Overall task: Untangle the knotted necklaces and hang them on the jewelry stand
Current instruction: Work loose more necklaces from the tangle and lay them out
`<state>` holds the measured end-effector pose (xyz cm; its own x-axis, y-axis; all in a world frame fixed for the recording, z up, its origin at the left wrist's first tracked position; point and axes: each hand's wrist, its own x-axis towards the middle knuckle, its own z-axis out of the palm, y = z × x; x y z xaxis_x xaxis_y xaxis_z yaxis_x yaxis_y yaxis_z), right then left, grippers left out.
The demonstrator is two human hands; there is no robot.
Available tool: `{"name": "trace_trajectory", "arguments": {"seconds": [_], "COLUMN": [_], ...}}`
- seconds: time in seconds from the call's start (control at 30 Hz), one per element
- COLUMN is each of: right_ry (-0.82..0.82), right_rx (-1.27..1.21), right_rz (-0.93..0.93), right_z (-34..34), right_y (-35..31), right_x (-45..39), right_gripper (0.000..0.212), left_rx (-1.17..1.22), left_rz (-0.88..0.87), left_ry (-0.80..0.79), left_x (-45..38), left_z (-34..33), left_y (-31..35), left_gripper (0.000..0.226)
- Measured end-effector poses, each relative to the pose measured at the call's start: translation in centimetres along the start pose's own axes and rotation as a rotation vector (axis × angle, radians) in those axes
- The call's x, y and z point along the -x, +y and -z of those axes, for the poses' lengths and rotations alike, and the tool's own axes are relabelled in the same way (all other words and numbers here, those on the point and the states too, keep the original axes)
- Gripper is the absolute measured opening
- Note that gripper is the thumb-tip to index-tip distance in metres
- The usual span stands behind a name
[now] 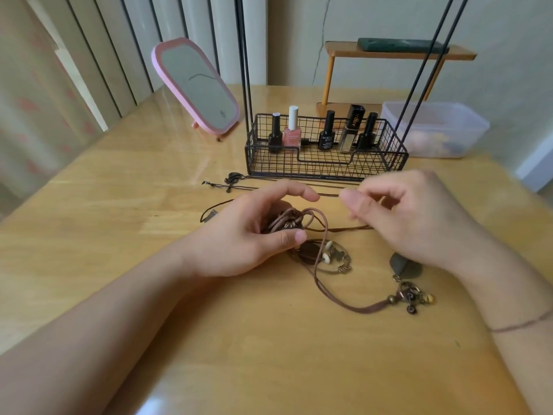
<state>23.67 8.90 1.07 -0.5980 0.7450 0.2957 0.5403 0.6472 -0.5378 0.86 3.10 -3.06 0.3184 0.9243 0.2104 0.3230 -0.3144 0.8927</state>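
A tangle of brown cord necklaces lies mid-table. My left hand grips the bundled cords, thumb pressed on them. One thick brown cord runs from the bundle to a cluster of metal charms. A ring pendant with pale beads lies under the bundle. My right hand pinches a thin dark cord that leads to the tangle. The jewelry stand is a black wire basket with tall rods, just behind my hands.
Several nail polish bottles stand in the basket. Thin black necklaces lie before it. A pink mirror stands back left, a clear plastic box and a wooden shelf back right. A grey stone pendant lies under my right wrist.
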Motion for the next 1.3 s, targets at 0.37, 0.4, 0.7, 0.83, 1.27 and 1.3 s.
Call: {"name": "trace_trajectory", "arguments": {"seconds": [0.37, 0.4, 0.7, 0.83, 1.27, 1.3], "right_ry": [-0.282, -0.290, -0.295, -0.274, -0.007, 0.013], "right_rx": [-0.076, -0.189, -0.575, -0.591, -0.483, -0.431], "right_rz": [-0.078, -0.110, -0.459, -0.459, -0.091, -0.094], "right_z": [-0.7, 0.0, 2.4, 3.4, 4.1, 3.8], "right_y": [-0.8, -0.6, 1.2, 1.9, 1.7, 1.8], "right_x": [0.4, 0.2, -0.1, -0.2, 0.1, 0.0], "right_gripper": [0.023, 0.025, 0.036, 0.021, 0.012, 0.012], "left_rx": [0.189, 0.206, 0.434, 0.475, 0.190, 0.148], "left_rz": [-0.057, -0.057, -0.049, -0.041, -0.043, -0.052], "left_ry": [0.061, 0.074, 0.159, 0.169, 0.159, 0.170], "left_x": [-0.2, -0.3, -0.2, -0.2, 0.0, 0.0], "left_z": [0.4, 0.5, 1.5, 1.8, 1.3, 1.2], "left_y": [0.2, 0.3, 0.1, 0.1, 0.5, 0.6], "left_gripper": [0.031, 0.033, 0.039, 0.035, 0.005, 0.002]}}
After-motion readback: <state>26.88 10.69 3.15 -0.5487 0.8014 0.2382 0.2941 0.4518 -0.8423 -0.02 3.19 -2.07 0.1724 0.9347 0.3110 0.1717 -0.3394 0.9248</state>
